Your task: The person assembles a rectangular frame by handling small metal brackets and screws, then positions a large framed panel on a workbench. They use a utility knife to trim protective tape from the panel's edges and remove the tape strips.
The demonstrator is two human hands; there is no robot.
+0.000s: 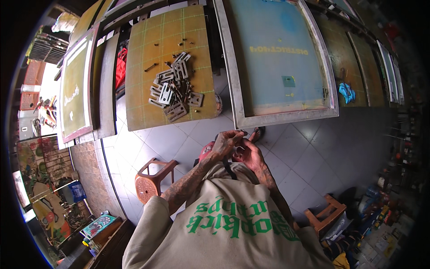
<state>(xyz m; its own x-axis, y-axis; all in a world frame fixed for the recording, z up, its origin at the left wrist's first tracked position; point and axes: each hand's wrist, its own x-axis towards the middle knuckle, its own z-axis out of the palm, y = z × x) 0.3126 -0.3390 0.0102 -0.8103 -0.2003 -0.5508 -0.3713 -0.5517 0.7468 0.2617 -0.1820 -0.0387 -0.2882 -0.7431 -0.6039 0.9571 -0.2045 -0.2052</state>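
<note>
My left hand (227, 142) and my right hand (251, 155) meet in front of my body, just below the near edge of a framed screen. Both are closed, with fingertips together around something small and dark that I cannot make out. Ahead and to the left, a pile of slotted metal plates (165, 93) lies on a brownish board (143, 54) marked with green grid lines. Bolts (151, 67) and other small hardware are mixed into the pile and scattered around it. Neither hand touches the pile.
The screen's metal frame (286, 120) with blue mesh overhangs ahead. Another framed screen (76, 92) stands at the left. A brown plastic stool (150, 186) is on the tiled floor to my left, another stool (326, 215) to my right. A blue cloth-like bundle (346, 93) lies on the right board.
</note>
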